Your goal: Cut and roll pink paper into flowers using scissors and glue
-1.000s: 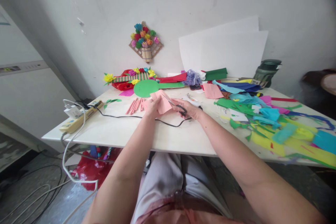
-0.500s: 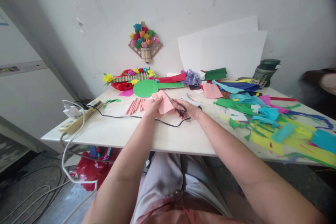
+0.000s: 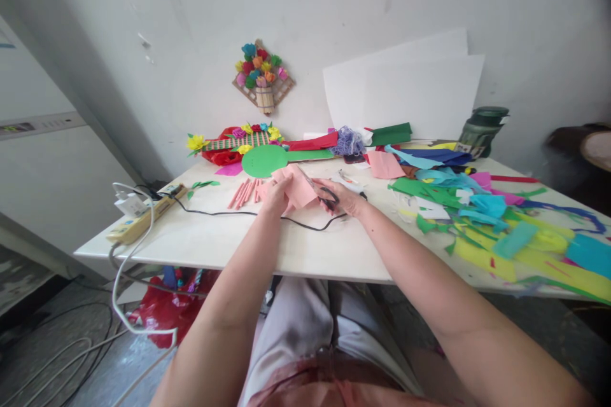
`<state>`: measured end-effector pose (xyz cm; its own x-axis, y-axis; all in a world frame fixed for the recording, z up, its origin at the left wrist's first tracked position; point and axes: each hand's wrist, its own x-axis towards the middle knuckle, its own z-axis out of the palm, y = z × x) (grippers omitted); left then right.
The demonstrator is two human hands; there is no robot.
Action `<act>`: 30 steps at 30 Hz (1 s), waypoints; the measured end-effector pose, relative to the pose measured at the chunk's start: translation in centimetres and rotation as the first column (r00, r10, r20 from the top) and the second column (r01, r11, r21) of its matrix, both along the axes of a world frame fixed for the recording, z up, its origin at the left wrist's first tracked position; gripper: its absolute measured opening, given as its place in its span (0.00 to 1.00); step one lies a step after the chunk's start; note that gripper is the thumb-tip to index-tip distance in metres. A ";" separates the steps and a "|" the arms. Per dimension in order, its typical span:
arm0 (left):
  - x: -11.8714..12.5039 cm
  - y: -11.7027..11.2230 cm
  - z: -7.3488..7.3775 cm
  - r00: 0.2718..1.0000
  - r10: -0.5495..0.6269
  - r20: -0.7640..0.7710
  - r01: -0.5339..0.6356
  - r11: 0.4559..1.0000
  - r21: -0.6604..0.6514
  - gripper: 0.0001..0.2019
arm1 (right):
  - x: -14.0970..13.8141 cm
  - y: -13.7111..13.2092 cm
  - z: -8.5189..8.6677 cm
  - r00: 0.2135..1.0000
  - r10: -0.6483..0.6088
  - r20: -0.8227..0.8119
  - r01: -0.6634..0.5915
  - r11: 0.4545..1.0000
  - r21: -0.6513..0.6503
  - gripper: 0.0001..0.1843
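A sheet of pink paper [image 3: 301, 188] is pinched in my left hand [image 3: 275, 194], raised just above the table. My right hand [image 3: 344, 197] grips black-handled scissors [image 3: 329, 198], whose blades lie at the paper's right edge, mostly hidden by it. Left of my left hand, several rolled pink paper strips [image 3: 244, 193] lie side by side on the white table [image 3: 200, 238]. Behind the paper rests a round green paddle-shaped piece [image 3: 265, 161] with a long strip to its right.
A black cable [image 3: 219, 212] runs under my hands from a power strip [image 3: 146, 215] at the left. Coloured paper scraps [image 3: 506, 222] cover the right side. A green bottle [image 3: 484, 130] stands at the back right; purple yarn [image 3: 351, 141] lies at the back.
The pink paper has shifted slightly and tilted in my left hand, its top corner moving a little left. My right hand keeps nearly the same place with the scissors.
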<state>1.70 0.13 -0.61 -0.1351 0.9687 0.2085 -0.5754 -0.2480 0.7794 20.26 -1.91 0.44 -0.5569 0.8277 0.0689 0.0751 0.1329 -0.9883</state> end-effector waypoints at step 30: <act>0.1 -0.6 0.4 0.985 -0.173 0.001 0.173 0.985 0.016 0.15 | -0.6 -2.5 2.4 0.997 -0.031 -0.070 0.030 0.999 -0.011 0.35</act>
